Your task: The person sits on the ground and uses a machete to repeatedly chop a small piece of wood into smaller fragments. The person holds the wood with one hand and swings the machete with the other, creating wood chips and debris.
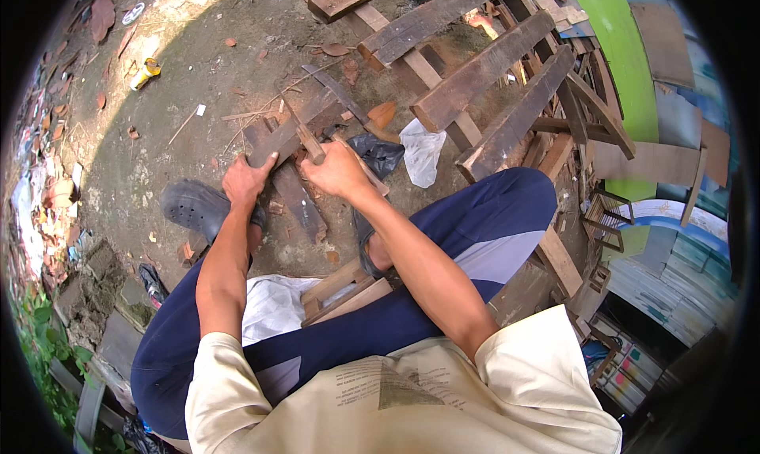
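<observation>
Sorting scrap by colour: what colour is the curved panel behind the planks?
Bright green: the curved panel shows best at upper right of the head view.

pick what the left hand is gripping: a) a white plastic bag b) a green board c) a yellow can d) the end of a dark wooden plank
d: the left hand closes around the near end of the dark wooden plank lying on the ground, while the right hand holds a wooden handle beside it; the white plastic bag lies apart to the right.

Sunlit dirt ground (182,82) with dark planks (475,74) stacked at its far right edge, green board (629,66) beyond.
</observation>
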Demonstrator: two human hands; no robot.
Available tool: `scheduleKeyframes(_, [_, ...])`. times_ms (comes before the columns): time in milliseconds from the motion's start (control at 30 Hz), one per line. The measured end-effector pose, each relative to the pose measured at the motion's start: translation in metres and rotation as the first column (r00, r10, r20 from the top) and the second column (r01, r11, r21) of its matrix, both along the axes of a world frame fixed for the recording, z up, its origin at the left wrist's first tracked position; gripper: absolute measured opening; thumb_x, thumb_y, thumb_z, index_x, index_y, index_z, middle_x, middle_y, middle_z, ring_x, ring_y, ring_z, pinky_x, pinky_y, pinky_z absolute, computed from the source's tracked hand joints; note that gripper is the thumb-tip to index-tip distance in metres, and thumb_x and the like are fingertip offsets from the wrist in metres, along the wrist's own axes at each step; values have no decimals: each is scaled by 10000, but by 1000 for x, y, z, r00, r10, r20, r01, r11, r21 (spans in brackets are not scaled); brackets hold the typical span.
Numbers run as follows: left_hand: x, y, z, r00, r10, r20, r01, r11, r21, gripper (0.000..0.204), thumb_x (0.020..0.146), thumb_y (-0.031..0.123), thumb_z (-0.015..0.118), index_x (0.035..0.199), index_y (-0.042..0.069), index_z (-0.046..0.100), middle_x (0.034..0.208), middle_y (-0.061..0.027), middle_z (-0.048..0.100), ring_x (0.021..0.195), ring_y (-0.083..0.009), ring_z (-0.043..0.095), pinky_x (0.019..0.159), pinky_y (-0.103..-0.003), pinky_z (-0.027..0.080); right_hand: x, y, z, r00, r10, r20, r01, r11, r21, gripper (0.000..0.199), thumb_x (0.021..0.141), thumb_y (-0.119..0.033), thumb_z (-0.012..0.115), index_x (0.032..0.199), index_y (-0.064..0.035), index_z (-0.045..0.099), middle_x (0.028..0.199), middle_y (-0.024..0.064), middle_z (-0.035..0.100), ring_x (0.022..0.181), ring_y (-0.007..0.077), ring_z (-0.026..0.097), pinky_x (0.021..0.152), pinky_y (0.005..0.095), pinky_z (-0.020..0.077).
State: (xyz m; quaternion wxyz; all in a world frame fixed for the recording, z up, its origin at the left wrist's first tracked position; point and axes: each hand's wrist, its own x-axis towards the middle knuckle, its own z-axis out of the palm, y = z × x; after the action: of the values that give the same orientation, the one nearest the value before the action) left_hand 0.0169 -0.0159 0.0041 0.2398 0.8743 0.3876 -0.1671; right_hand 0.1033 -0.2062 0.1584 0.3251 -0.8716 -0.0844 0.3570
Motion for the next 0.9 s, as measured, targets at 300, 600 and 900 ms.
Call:
scheduleKeyframes(300, [-13,19,-9,999,45,12,-45,999,26,945,769,819,666,1140,-51,687,994,-280,749,974,-429,739,876,-506,578,-55,-58,116,994,79,-70,-76,996,48,220,882,-184,682,952,24,700,710,248,652,694,438,697,678,471,542])
scheduleKeyframes(600, [-16,21,-7,999,40,-14,-41,998,-38,974,732,841,679,1125,-50,690,980,-263,756,959,-411,748,859,-493,587,-69,-78,99,996,53,-72,-43,990,136,120,888,-62,687,959,27,726,658,31,615,615,82,552,624,300,502])
scheduleKeyframes(900, [-3,14,-1,1000,17,17,-16,998,-61,966,745,831,676,1161,-40,680,979,-271,752,949,-420,749,836,-515,590,3,15,-12,997,9,72,-10,1000,20,308,894,-247,692,805,41,632,600,115,598,568,181,571,579,401,481])
